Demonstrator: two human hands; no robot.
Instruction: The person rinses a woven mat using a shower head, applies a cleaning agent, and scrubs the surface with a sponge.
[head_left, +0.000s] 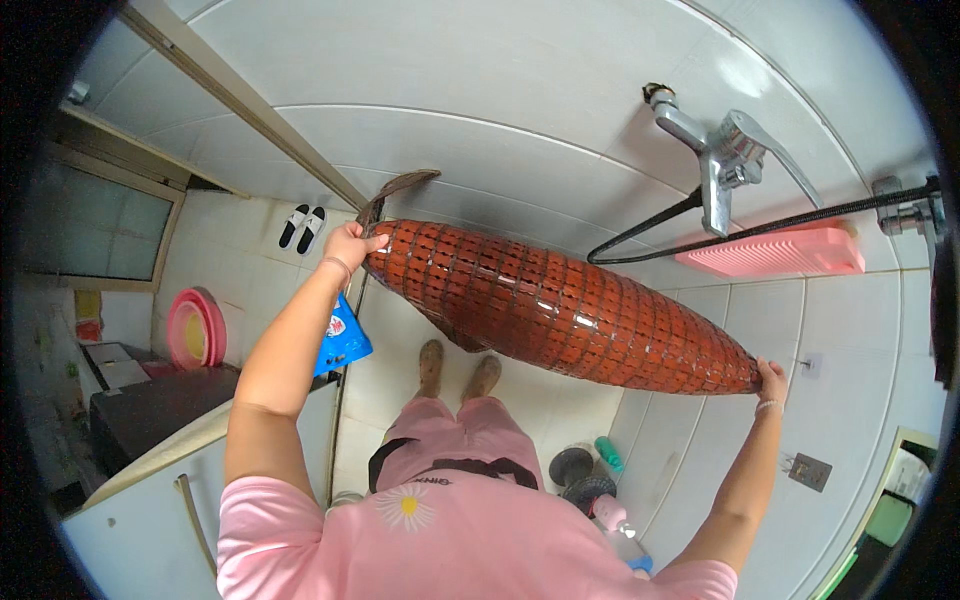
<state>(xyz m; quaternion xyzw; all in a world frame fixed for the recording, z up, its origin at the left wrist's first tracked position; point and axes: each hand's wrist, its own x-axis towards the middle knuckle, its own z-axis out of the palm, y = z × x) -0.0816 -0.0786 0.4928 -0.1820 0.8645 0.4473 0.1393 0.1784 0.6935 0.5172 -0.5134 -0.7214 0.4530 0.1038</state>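
A long, glossy red-brown woven cushion or mat (570, 311), made of bead-like pieces with dark seams, is stretched out in mid-air before me; its exact kind is unclear. My left hand (351, 246) grips its left end, thumb on top, beside a dark curled strap or flap (409, 182). At the narrow right end, my right hand (771, 380) holds the tip. The middle bulges, and a dark fold hangs below it. A blue plastic packet (343, 341) shows beneath my left forearm.
A chrome mixer tap (724, 161) with a black hose and a pink washboard (780, 253) are on the wall ahead. Slippers (302, 229) and pink basins (196, 328) stand left. Bottles (609, 454) stand low right, near a dark stool-like object (574, 469).
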